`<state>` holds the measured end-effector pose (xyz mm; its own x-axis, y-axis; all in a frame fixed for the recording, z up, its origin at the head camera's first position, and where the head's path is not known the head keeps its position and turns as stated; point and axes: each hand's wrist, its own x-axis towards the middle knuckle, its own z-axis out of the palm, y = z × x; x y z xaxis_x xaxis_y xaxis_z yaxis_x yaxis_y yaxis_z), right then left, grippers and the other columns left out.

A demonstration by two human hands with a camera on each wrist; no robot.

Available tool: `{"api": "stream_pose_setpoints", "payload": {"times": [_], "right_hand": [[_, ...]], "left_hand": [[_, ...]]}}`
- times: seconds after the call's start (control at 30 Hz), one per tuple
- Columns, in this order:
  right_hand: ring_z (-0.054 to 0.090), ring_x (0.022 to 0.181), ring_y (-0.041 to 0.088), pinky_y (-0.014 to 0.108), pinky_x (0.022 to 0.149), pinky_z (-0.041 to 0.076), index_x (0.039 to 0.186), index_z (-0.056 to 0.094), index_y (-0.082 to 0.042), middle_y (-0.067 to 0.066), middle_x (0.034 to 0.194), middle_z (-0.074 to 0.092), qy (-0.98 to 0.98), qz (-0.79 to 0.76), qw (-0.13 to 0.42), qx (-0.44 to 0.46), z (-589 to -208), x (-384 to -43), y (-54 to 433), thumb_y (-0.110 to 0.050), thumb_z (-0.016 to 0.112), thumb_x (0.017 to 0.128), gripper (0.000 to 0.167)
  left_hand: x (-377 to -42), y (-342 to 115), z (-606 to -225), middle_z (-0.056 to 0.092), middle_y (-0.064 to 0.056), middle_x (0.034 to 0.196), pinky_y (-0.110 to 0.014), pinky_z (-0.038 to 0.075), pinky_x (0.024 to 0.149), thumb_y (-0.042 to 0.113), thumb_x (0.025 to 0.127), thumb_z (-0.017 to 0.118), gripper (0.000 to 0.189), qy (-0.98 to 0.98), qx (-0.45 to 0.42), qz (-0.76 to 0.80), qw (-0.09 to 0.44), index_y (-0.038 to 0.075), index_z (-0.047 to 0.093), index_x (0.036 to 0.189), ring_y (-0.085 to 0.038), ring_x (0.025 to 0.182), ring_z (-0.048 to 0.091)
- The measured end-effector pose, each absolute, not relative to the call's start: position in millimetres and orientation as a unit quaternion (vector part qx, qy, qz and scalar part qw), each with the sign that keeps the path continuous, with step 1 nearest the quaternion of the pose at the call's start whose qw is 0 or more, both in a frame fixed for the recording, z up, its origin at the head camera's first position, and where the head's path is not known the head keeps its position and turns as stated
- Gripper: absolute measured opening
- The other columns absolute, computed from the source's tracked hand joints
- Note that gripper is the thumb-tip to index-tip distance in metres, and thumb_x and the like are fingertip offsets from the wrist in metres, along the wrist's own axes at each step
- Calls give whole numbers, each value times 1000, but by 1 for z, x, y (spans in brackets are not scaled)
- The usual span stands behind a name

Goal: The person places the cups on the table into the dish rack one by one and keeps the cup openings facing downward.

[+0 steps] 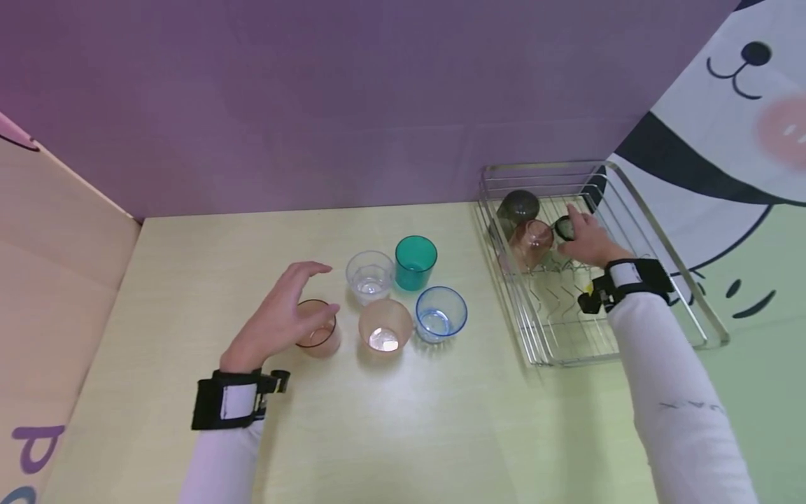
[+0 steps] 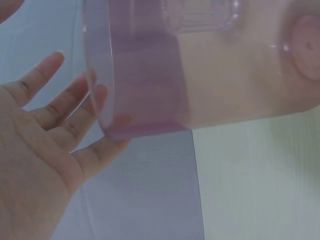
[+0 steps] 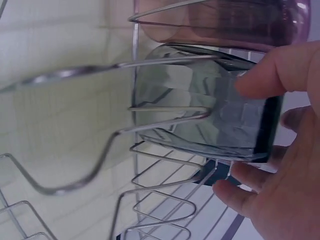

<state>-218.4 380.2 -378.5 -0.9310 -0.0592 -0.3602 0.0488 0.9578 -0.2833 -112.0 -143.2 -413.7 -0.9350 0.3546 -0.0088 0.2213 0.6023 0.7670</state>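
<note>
My left hand reaches around a brownish-pink cup on the table, fingers spread and thumb over its rim. In the left wrist view the fingers lie loosely beside the clear pink wall; firm contact cannot be made out. Over in the wire dish rack, my right hand holds a grey faceted glass near its dark-edged end. The thumb lies on one side and a finger on the other, while the lower fingers are spread. That glass lies among the rack's wires, next to a pink glass.
A dark grey glass sits at the rack's back left. On the table stand a clear cup, a green cup, a peach cup and a blue-rimmed cup. A purple wall borders the table's back.
</note>
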Motion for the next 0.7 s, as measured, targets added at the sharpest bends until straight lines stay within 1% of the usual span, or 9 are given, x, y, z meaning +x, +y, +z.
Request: {"api": "stream_pose_setpoints", "payload": {"times": [0.1,0.27,0.4,0.5,0.63,0.7], "right_hand": [[17,133,68,73,111,22,152,-4,11,49,149,8,973,-149,178,-10,-376,-221,381,-15,53,88,89],[16,138,61,69,115,19,150,4,16,46,150,15,972,-165,163,-24,-371,-225,376,-13,55,88,85],[16,140,60,69,115,20,152,5,12,42,153,15,969,-180,164,-27,-365,-225,369,-15,54,91,83],[15,143,57,69,115,19,154,5,9,38,157,13,966,-198,162,-28,-360,-224,362,-20,54,94,82],[16,144,55,68,116,18,156,4,5,35,159,12,963,-220,156,-28,-356,-226,357,-21,54,95,83],[18,143,55,68,116,19,156,5,4,35,158,14,962,-228,150,-27,-354,-226,355,-20,55,94,83]], "left_hand": [[-111,-143,-415,36,-10,153,-53,29,119,37,91,67,65,894,154,412,88,12,41,145,-29,145,32],[-109,-144,-416,35,-8,156,-54,30,118,41,90,68,69,900,147,398,99,15,39,147,-29,146,31],[-108,-144,-417,34,-8,156,-54,31,118,45,88,69,74,904,151,386,106,14,38,148,-29,146,31],[-107,-144,-418,35,-8,155,-54,32,117,46,86,71,76,907,152,379,106,14,39,147,-29,145,32],[-107,-143,-421,35,-9,155,-55,34,117,47,84,73,79,913,154,362,106,14,39,147,-30,144,33],[-106,-142,-422,34,-9,156,-56,35,116,47,84,73,80,915,153,355,111,14,38,147,-31,144,33]]}}
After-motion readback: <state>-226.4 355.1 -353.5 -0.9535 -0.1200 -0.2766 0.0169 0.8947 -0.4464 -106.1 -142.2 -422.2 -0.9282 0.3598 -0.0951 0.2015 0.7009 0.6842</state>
